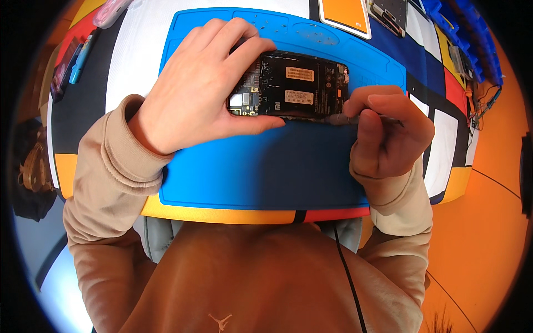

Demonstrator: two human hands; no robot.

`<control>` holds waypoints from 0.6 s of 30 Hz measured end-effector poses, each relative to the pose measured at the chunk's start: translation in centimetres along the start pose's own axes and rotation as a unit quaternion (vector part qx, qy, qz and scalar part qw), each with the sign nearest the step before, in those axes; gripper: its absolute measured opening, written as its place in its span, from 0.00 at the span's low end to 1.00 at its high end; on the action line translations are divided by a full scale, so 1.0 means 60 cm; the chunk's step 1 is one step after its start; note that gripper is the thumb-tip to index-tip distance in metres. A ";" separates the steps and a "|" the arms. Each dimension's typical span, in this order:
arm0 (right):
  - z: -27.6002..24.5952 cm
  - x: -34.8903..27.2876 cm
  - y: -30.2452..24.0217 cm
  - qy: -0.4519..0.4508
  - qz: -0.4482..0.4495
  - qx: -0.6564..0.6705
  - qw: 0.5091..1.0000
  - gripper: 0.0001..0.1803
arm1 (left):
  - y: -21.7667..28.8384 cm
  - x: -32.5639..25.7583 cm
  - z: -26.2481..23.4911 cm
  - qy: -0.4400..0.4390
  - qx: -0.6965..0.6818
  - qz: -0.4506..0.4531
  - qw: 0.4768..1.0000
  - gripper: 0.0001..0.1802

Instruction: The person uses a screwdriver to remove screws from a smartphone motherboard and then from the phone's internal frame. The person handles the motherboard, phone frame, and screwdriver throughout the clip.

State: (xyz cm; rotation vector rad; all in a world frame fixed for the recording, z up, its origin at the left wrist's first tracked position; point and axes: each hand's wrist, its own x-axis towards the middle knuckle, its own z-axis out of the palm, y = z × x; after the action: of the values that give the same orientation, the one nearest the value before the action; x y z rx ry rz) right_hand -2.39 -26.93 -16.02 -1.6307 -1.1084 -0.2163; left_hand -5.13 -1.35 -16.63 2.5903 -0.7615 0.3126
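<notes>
An opened smartphone [272,102] with its back cover off shows a black battery and, at its left end, part of a circuit board. My left hand [191,91] grips that end, thumb along the near edge and fingers over the far edge. In my right hand [391,127], closed at the phone's lower right corner, is a slim grey tool [336,119]. Its tip meets the phone's near edge; the fingers cover much of the rest, so its exact kind cannot be made out. Beneath both hands lies a blue work mat [211,177].
Small screws [266,25] lie in the mat's far compartments. Beyond it are an orange panel with a white border [344,15] and another phone part [388,15]. Blue bins [463,39] stand far right; a blue marker [82,60] lies far left. A black cable [347,266] hangs in front of me.
</notes>
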 end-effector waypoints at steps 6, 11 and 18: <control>-0.002 0.003 -0.004 0.017 -0.001 -0.042 0.999 0.08 | -0.003 -0.001 0.002 0.010 -0.002 0.013 1.000 0.40; 0.001 0.006 -0.007 0.021 0.040 -0.040 0.998 0.06 | -0.006 -0.001 0.005 0.020 -0.001 0.021 1.000 0.40; 0.005 0.004 -0.002 0.031 0.000 -0.059 0.998 0.07 | -0.008 -0.002 0.007 0.027 -0.002 0.025 0.999 0.40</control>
State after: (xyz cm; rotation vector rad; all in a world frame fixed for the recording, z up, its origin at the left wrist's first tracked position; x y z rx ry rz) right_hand -2.48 -26.53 -15.90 -1.7174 -1.0643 -0.3367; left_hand -4.92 -1.15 -17.21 2.5518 -0.8071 0.3934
